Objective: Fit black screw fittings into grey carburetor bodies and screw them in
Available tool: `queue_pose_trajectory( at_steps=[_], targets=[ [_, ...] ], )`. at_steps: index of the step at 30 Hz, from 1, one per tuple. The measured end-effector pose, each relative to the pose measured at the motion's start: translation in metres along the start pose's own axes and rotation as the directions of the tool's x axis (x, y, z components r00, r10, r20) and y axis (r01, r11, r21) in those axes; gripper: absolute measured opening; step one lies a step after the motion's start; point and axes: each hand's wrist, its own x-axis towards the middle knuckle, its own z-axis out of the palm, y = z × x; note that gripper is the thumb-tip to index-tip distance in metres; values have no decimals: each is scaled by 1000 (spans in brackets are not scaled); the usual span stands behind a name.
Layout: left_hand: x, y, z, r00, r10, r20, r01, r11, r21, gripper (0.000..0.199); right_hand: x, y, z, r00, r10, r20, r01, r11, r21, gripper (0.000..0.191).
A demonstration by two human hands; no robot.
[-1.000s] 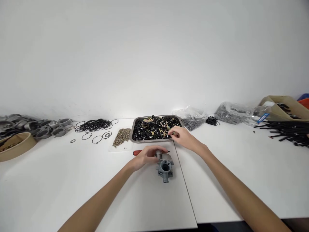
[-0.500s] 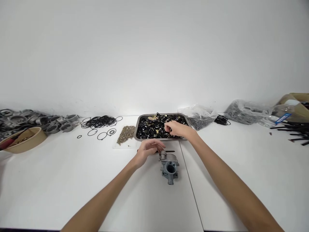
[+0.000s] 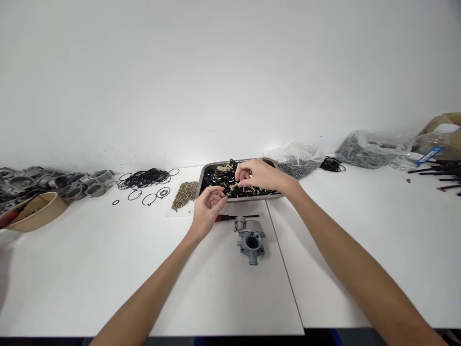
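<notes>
A grey metal carburetor [image 3: 252, 242] stands on the white table in front of me. Behind it, a metal tray [image 3: 236, 200] is heaped with small black and brass-coloured parts [image 3: 216, 178]. My right hand [image 3: 257, 175] is over the tray, its thumb and fingers pinched together. A small brass-coloured bit shows by the fingertips, but I cannot tell whether it is held. Near the tray's front left corner, my left hand [image 3: 209, 206] has loosely curled fingers, with a gap between thumb and forefinger. A red-handled screwdriver [image 3: 237, 217] lies between tray and carburetor.
Brass-coloured small parts [image 3: 185, 194] are piled left of the tray, beside black rubber rings [image 3: 144, 179]. Grey metal castings [image 3: 54, 182] and a tan container [image 3: 39, 214] are farther left. Plastic bags [image 3: 374, 146], a clear bottle [image 3: 428, 146] and black tubes [image 3: 439, 170] sit right.
My right hand has risen from the parts and shifted slightly left. My left hand has drawn left, away from the carburetor, uncovering the screwdriver handle. The view has tilted slightly.
</notes>
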Motion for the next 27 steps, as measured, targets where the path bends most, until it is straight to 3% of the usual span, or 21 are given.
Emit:
queue_pose_trajectory(
  at_steps=[5, 10, 14, 17, 23, 27],
  targets=[
    [0, 0, 0, 999, -14, 29, 15, 999, -40, 29, 1, -21, 19, 992, -115, 46, 107, 982, 154, 8],
    [1, -4, -3, 999, -22, -24, 21, 998, -51, 21, 3, -14, 17, 987, -119, 109, 100, 981, 168, 17],
    [4, -5, -5, 998, -35, -49, 30, 995, -97, 24, -2, 14, -4, 997, 65, -47, -67, 997, -46, 18],
    [5, -5, -4, 997, -48, -57, 41, 993, -112, 26, -4, 41, -2, 980, 143, -136, -164, 974, -159, 12],
    [4, -3, -3, 996, -44, -71, 38, 995, -92, 26, 0, 71, 36, 973, 136, -185, -178, 958, -227, 19],
    [4, -3, -4, 995, -31, -91, 25, 997, -69, 25, 0, 64, 28, 971, 65, -229, -118, 967, -226, 15]
  ],
)
